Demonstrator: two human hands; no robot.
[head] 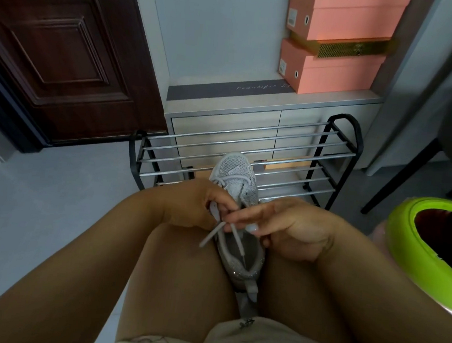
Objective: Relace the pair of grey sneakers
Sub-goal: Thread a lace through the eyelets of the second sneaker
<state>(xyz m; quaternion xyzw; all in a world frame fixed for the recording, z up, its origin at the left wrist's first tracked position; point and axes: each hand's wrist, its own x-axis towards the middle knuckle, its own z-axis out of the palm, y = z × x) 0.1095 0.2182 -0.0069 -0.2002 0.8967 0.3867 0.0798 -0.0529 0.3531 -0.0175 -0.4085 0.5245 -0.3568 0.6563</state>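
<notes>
Grey mesh sneaker [237, 199] with glittery trim sits wedged between the person's bare knees, toe pointing away toward the rack.

Left hand [197, 204] has its fingers curled, pinching a flat grey lace [212, 234] just above the shoe's opening; right hand [291, 229] pinches the lace strands between thumb and forefinger, its other fingers loosely extended. Two loose lace ends cross beside the fingertips, one trailing out to the left, the other hanging into the shoe. Laces are threaded through the forward eyelets. Behind the sneaker stands a black-framed shoe rack with chrome bars [248, 157], backed by a pale drawer cabinet [224, 116] carrying stacked salmon-pink shoe boxes [339, 44]. A lime-green round bin [429, 238] stands at right, and a dark brown panelled door [60, 47] at upper left.
</notes>
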